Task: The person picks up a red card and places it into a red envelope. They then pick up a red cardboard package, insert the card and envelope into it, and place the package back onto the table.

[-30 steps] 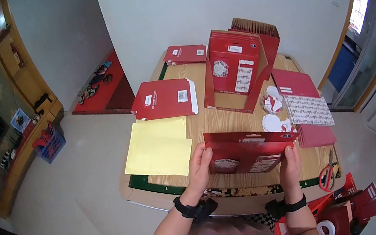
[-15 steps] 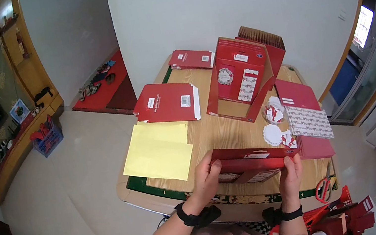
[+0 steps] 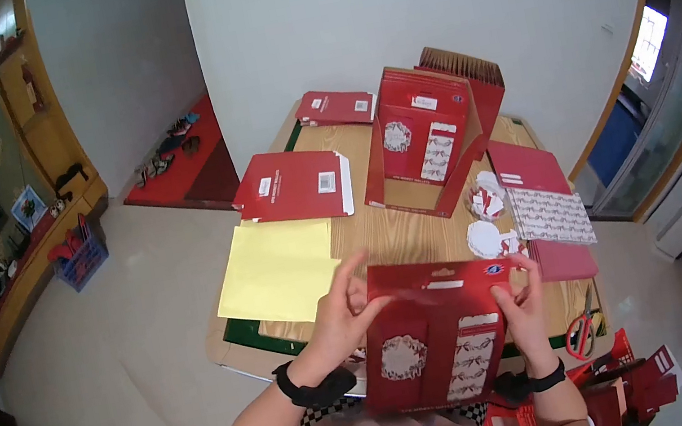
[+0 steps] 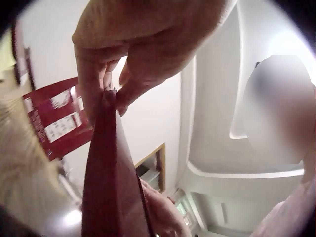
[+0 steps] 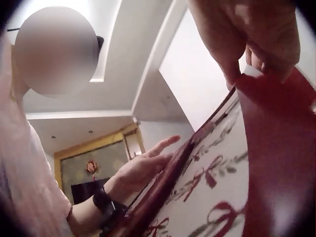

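A flat red cardboard packet (image 3: 416, 327) is held up in front of the person's body, its front facing the head camera. It has a hang hole at the top, a white lacy round shape at left and a bow-patterned strip at right. My left hand (image 3: 342, 313) pinches its upper left edge, index finger sticking out; the left wrist view shows thumb and fingers (image 4: 91, 84) meeting on the edge. My right hand (image 3: 525, 306) grips the upper right corner, and in the right wrist view its fingers (image 5: 274, 59) pinch the red card above the bow print.
An open red display box (image 3: 425, 195) with similar packets stands at the back of the table. Yellow sheets (image 3: 273, 266) and red flat cartons (image 3: 292, 185) lie at left. White and red paper pieces (image 3: 484, 238), patterned card (image 3: 551, 214) and red-handled scissors (image 3: 580, 337) lie at right.
The packet has swung from a steep tilt, top edge toward the camera, to showing its whole front. It has also come nearer the body, and the left index finger has stretched out.
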The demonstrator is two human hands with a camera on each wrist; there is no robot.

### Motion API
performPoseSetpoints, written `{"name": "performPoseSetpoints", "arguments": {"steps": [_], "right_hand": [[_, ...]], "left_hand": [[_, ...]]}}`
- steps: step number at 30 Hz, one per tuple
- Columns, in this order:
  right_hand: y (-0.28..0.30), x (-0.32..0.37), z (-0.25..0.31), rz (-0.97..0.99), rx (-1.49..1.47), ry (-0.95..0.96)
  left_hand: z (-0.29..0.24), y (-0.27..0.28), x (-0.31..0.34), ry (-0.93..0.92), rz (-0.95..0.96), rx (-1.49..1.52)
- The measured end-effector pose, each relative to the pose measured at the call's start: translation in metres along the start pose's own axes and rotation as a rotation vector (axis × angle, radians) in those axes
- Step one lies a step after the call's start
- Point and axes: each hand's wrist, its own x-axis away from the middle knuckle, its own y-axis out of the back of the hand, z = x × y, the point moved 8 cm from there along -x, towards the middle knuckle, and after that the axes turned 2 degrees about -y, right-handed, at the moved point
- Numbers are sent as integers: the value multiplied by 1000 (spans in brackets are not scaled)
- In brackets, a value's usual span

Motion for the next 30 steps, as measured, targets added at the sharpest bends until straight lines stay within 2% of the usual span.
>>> {"name": "performPoseSetpoints", "arguments": {"steps": [1, 4, 5, 8, 9, 12, 13, 16, 19, 23, 30], "right_hand": [[-5, 2, -17, 16, -81, -90], [-7, 15, -75, 264, 386, -347], [-15, 17, -63, 240, 411, -141], [-29, 17, -21, 276, 892, 461], [-36, 16, -21, 321, 877, 359], [-75, 25, -30, 640, 858, 405], [-86, 32, -35, 750, 998, 439], [-94, 51, -53, 802, 1256, 540], [-89, 49, -54, 875, 1247, 519], [-73, 29, -52, 782, 1126, 432], [-71, 15, -58, 858, 1104, 207]], "left_hand": [[14, -2, 8, 168, 118, -79], [63, -15, 27, 195, 195, -44], [69, -15, 31, 215, 237, -244], [36, -19, 33, -259, 80, -862], [51, -32, 34, -211, 229, -767], [54, -81, 53, -436, 596, -907], [60, -91, 61, -457, 614, -1061], [65, -96, 71, -425, 645, -1158], [73, -87, 64, -381, 655, -1148], [94, -69, 46, -294, 670, -1059], [86, -65, 25, -183, 752, -950]]}}
